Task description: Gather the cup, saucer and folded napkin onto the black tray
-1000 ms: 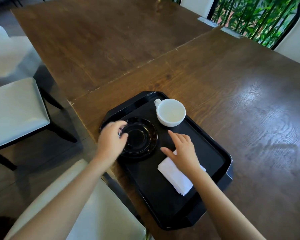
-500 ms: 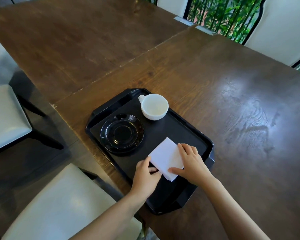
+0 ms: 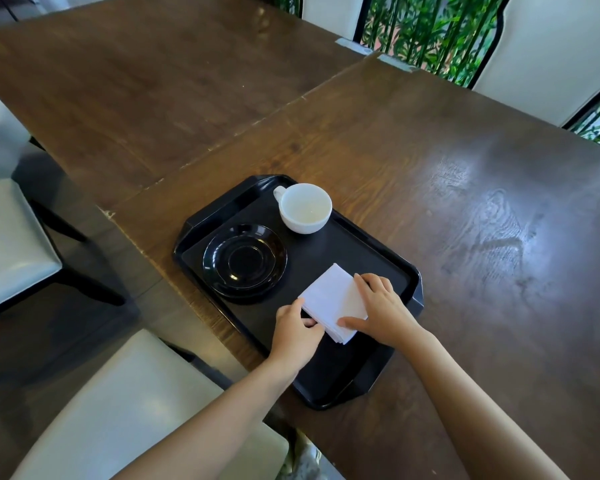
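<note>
The black tray (image 3: pixel 388 268) lies on the brown wooden table near its front edge. A white cup (image 3: pixel 305 207) stands at the tray's far corner, its handle to the left. A black saucer (image 3: pixel 245 261) rests on the tray's left part, empty. The folded white napkin (image 3: pixel 331 297) lies flat in the tray's middle. My left hand (image 3: pixel 293 332) pinches the napkin's near-left edge. My right hand (image 3: pixel 383 310) rests on its right side, fingers and thumb holding it.
The wooden table (image 3: pixel 465 202) stretches far and right; a second tabletop (image 3: pixel 136 81) joins it at the left. White-cushioned chairs stand at the near left (image 3: pixel 136 403) and at the far left (image 3: pixel 7 237). Green plants behind a railing show at the back right.
My left hand left the saucer and went to the napkin's near edge. My right hand shifted onto the napkin's right side. The napkin turned slightly on the tray.
</note>
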The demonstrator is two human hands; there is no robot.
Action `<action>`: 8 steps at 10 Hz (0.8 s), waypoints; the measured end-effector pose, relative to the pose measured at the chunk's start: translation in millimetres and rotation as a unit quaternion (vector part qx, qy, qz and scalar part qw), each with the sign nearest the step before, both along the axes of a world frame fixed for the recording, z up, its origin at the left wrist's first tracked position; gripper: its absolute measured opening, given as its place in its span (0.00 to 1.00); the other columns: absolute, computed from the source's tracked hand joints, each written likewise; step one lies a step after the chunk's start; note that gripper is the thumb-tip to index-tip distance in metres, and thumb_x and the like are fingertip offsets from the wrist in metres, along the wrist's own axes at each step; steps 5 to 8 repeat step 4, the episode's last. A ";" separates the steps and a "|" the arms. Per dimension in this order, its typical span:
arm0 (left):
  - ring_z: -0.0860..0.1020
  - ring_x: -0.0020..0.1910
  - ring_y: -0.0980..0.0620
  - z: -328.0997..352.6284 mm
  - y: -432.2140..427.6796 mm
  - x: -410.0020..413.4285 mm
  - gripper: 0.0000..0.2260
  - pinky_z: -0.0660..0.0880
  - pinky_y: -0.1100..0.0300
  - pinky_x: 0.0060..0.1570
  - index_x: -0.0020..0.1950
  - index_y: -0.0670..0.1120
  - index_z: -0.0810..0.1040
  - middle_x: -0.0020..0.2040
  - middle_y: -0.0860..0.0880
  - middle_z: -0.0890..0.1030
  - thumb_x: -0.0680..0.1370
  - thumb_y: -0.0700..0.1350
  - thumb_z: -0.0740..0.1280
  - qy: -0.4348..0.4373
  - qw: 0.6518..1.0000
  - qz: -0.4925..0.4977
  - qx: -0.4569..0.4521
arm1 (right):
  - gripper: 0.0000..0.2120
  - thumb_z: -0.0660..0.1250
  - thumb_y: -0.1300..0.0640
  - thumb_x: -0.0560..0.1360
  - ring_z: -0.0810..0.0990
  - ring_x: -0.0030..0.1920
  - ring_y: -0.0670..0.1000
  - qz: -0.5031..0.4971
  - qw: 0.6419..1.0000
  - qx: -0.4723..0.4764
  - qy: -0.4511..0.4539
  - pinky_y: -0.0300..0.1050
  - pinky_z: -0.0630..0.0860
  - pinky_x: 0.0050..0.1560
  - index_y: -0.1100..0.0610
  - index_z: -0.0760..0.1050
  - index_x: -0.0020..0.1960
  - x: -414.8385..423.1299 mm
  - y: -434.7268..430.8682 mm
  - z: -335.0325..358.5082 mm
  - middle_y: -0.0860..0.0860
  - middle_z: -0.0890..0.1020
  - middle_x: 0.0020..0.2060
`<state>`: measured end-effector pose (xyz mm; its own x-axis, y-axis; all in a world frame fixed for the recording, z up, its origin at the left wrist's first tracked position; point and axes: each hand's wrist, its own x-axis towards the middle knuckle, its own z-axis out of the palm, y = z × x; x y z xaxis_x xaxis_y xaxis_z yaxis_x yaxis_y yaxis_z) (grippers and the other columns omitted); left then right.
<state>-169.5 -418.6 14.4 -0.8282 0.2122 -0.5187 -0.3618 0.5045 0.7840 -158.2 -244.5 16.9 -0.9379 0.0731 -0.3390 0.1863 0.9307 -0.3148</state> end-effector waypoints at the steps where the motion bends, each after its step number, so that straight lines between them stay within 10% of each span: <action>1: 0.76 0.49 0.57 6.1 -4.4 -3.8 0.27 0.68 0.66 0.46 0.73 0.49 0.61 0.69 0.48 0.64 0.75 0.45 0.64 0.002 0.998 -0.051 -0.042 | 0.45 0.65 0.37 0.71 0.52 0.73 0.53 -0.020 0.999 -0.025 -0.017 0.49 0.58 0.71 0.57 0.49 0.76 0.6 0.5 -0.2 0.51 0.58 0.73; 2: 0.73 0.56 0.51 20.8 -15.6 -11.5 0.24 0.67 0.62 0.48 0.71 0.50 0.64 0.67 0.48 0.67 0.76 0.48 0.63 0.013 0.983 -0.134 -0.122 | 0.43 0.63 0.38 0.73 0.50 0.74 0.55 -0.042 0.997 -0.036 -0.049 0.52 0.56 0.72 0.56 0.48 0.77 2.4 2.0 4.6 0.52 0.57 0.74; 4: 0.73 0.38 0.46 68.0 -26.1 -32.9 0.05 0.71 0.56 0.37 0.41 0.48 0.73 0.40 0.48 0.74 0.74 0.46 0.59 0.077 0.933 -0.279 -0.215 | 0.42 0.59 0.33 0.73 0.49 0.76 0.58 -0.037 0.985 -0.023 -0.165 0.59 0.54 0.74 0.54 0.48 0.77 -2.6 13.1 34.8 0.54 0.52 0.77; 8: 0.73 0.38 0.46 68.0 -26.1 -32.9 0.05 0.71 0.56 0.37 0.41 0.48 0.73 0.40 0.48 0.74 0.74 0.46 0.59 0.077 0.933 -0.279 -0.215 | 0.42 0.59 0.33 0.73 0.49 0.76 0.58 -0.037 0.985 -0.023 -0.165 0.59 0.54 0.74 0.54 0.48 0.77 -2.6 13.1 34.8 0.54 0.52 0.77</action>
